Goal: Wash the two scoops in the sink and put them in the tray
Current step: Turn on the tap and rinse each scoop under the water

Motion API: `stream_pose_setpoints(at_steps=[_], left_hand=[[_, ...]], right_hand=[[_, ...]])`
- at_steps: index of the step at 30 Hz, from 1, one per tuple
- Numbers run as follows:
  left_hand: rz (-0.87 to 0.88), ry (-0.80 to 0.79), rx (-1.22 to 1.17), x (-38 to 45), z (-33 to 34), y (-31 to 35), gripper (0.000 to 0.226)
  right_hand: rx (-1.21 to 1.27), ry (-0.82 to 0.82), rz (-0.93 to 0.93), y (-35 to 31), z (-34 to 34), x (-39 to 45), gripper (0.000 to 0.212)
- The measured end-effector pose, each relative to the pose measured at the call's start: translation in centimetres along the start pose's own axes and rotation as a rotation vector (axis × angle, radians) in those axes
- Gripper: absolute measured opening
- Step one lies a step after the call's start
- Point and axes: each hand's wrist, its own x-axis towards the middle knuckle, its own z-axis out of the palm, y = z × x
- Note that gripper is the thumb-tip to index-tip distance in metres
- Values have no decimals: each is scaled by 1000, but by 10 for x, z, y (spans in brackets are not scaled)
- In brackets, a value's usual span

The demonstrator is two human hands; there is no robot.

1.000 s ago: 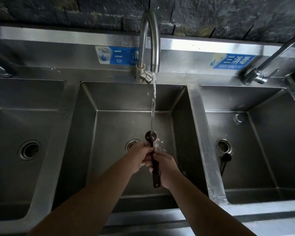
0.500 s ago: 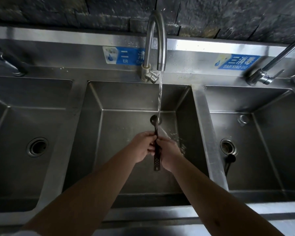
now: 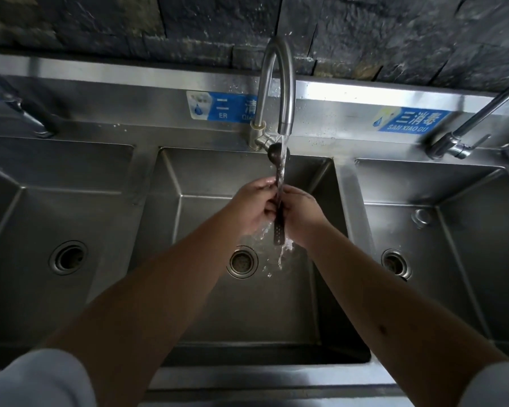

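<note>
From the head camera we see our left hand (image 3: 252, 205) and right hand (image 3: 301, 212), fingers clamped on the dark scoop (image 3: 279, 201), holding it upright under the faucet (image 3: 276, 83) stream, over the middle sink basin (image 3: 188, 171)

— Where are the arms?

— Both forearms are bare and stretch forward from pale sleeves at the bottom corners, converging toward the middle.

— And the hands?

— The left hand (image 3: 252, 205) and the right hand (image 3: 301, 211) meet knuckle to knuckle, fingers curled inward and closed on the scoop (image 3: 279, 201) between them (both look wet). The wrists are roughly level.
</note>
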Motion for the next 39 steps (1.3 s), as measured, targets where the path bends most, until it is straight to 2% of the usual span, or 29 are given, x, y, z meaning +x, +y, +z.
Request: stream_pose_setpoints(at_steps=[5, 10, 14, 22, 26, 30, 32, 37, 39], left_hand=[[97, -11, 53, 11, 6, 32, 25], [96, 1, 26, 16, 2, 33, 25], [14, 19, 58, 8, -4, -1, 17], [-298, 94, -3, -30, -5, -77, 14], [-370, 24, 49, -54, 4, -96, 9], [-395, -9, 80, -73, 22, -110, 15], [-382, -38, 140, -76, 34, -117, 11], [-316, -86, 311, -75, 72, -123, 6], [-281, -110, 381, -70, 92, -124, 2]], right_hand=[[44, -74, -72, -26, 16, 9, 33], [62, -94, -61, -26, 23, 8, 33], [7, 5, 48, -3, 10, -10, 26], [84, 155, 293, 51, -38, -63, 25], [-25, 167, 300, 67, -65, -89, 23], [22, 200, 332, 77, -87, -108, 28], [-26, 201, 294, 78, -99, -116, 29], [-353, 220, 95, 65, -132, -136, 24], [-411, 260, 54, 54, -152, -139, 31]])
